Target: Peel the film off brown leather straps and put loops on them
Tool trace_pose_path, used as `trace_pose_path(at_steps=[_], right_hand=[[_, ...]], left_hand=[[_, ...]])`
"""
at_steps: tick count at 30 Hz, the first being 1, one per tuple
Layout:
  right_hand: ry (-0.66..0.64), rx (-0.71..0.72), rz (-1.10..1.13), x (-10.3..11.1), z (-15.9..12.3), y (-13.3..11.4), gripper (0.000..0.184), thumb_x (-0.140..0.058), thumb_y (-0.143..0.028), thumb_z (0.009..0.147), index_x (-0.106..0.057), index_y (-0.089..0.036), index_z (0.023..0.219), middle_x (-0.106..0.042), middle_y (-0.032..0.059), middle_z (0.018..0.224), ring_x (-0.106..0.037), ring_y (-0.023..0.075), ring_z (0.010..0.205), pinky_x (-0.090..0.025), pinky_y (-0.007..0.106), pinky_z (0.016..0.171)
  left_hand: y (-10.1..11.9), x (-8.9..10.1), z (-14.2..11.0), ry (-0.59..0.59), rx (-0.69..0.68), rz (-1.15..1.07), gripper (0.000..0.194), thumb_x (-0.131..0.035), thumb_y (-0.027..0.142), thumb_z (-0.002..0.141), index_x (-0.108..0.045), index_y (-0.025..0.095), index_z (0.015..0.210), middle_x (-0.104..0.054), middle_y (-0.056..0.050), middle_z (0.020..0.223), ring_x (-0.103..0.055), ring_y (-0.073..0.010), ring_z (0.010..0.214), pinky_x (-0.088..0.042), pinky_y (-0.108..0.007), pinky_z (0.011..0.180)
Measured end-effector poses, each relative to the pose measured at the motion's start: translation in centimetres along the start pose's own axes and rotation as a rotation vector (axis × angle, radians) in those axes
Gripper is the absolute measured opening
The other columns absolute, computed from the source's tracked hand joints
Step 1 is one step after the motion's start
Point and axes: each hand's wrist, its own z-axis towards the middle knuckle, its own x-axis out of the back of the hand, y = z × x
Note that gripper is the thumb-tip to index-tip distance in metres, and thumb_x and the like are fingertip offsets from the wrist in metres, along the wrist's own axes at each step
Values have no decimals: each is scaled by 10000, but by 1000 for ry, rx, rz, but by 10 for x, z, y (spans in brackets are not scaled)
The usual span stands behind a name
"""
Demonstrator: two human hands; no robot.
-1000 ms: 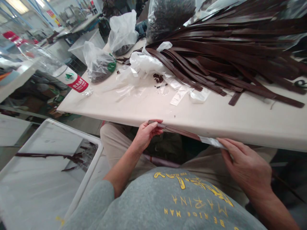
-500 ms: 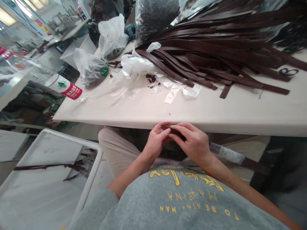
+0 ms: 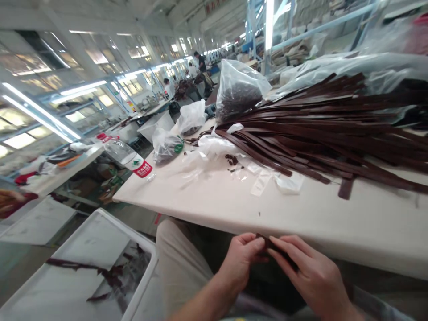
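Note:
Just in front of the table's near edge, above my lap, both hands hold a dark brown strap (image 3: 282, 253). My left hand (image 3: 241, 256) pinches its end between thumb and fingers. My right hand (image 3: 312, 272) is closed on the strap a little farther along, fingers stretched along its length. Part of the strap is hidden behind the right hand. Across the table lies a large pile of similar brown straps (image 3: 321, 129). Small dark scraps (image 3: 230, 159) lie beside crumpled white plastic (image 3: 216, 146).
A plastic bottle (image 3: 129, 158) with a red label leans at the left table corner (image 3: 133, 191). Several clear bags (image 3: 239, 87) of dark pieces stand at the back. A white bin (image 3: 152, 267) with brown strips is at lower left. People (image 3: 200, 62) are far off.
The view has tilted up and swung left, so the hands and table appear lower and more of the hall shows. Both hands still grip the strap, its end now held slightly differently.

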Motion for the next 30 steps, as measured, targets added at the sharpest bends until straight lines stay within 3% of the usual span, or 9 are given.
trace_pose_path(at_steps=[9,13,15,19,23,27,30], right_hand=[[-34,63,41,-3,2,2,239,-453,-262,1011,-671,-202,933,-662,3,730,-661,119,553,-486,220,519],[-48,100,45,0,3,2,248,-441,-250,1013,-664,-214,909,-640,-8,699,-636,107,528,-464,210,509],[-67,109,43,3,2,2,256,-435,-252,1016,-661,-217,901,-633,-8,695,-629,107,528,-460,209,513],[-115,109,38,6,0,3,278,-426,-234,1016,-660,-218,866,-622,-7,684,-623,106,531,-440,216,508],[-157,79,23,5,-4,4,317,-418,-228,1011,-655,-215,802,-609,-2,667,-606,113,526,-433,230,512],[-203,64,28,1,-11,7,308,-418,-227,1005,-660,-211,816,-614,8,687,-614,123,544,-454,226,519],[-218,37,72,0,-13,10,298,-430,-245,1000,-660,-216,812,-616,11,691,-619,128,540,-471,221,505]], left_hand=[[3,9,0,-9,-59,317,341,-813,472,675,-751,137,691,-636,-20,625,-535,-123,601,-450,-260,663],[20,14,0,-143,-176,483,353,-801,436,706,-759,177,943,-749,-62,877,-661,-189,789,-506,-300,790],[29,17,3,-224,-309,715,337,-754,431,769,-751,208,1021,-759,-78,959,-683,-211,871,-514,-316,831],[40,26,12,-439,-658,1329,291,-632,440,886,-750,203,1007,-758,-103,929,-690,-219,860,-502,-305,796],[39,31,22,-535,-890,1751,344,-533,458,942,-718,168,941,-700,-86,730,-626,-188,641,-431,-295,602],[40,28,29,-681,-960,1867,298,-506,374,963,-681,171,834,-650,-65,667,-579,-188,586,-377,-317,550],[45,22,33,-775,-874,1812,239,-562,350,921,-680,223,757,-643,-76,635,-583,-204,561,-364,-336,522]])
